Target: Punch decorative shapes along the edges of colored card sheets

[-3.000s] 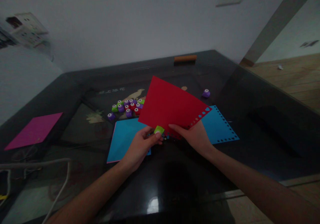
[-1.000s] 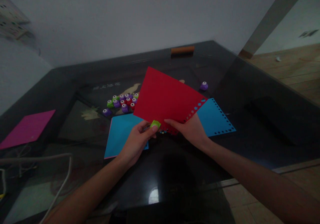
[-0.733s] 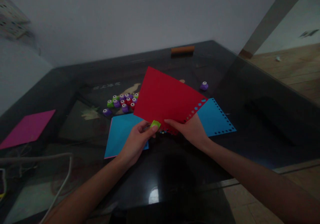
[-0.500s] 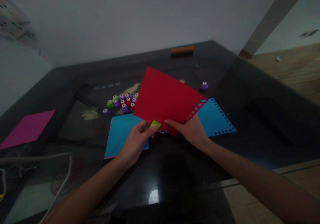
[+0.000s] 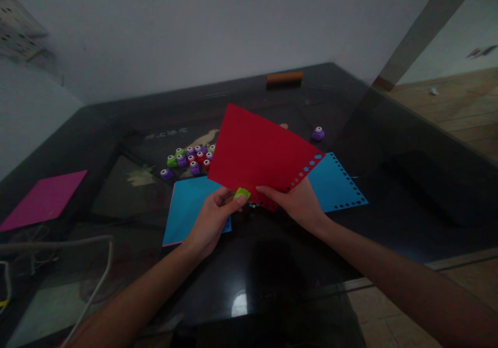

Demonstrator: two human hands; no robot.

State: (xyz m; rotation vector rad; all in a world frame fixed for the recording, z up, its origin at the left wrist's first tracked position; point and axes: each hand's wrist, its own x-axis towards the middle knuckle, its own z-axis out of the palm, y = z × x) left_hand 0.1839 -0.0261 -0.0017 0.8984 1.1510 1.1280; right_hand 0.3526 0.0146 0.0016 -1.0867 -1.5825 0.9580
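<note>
A red sheet of paper (image 5: 260, 153) is held up above the table, with rows of small punched shapes along its right and lower edges. My right hand (image 5: 298, 203) grips it near the lower right, thumb on top and fingers hidden beneath. At its lower left edge, my left hand (image 5: 218, 208) is closed around a green craft punch (image 5: 241, 193), thumb pressed on it. Blue paper (image 5: 190, 203) lies under the left hand, over a pink sheet whose edge shows. Another blue sheet (image 5: 338, 187), with punched edges, lies behind the right hand.
Several purple, green and red craft punches (image 5: 194, 157) cluster behind the left blue paper. One purple punch (image 5: 318, 133) stands apart to the right. A magenta sheet (image 5: 44, 198) lies far left, near a white cable (image 5: 105, 265). An orange-brown roll (image 5: 284, 78) rests by the back edge.
Almost nothing differs. The red sheet has shifted very slightly, and both hands keep their grips.
</note>
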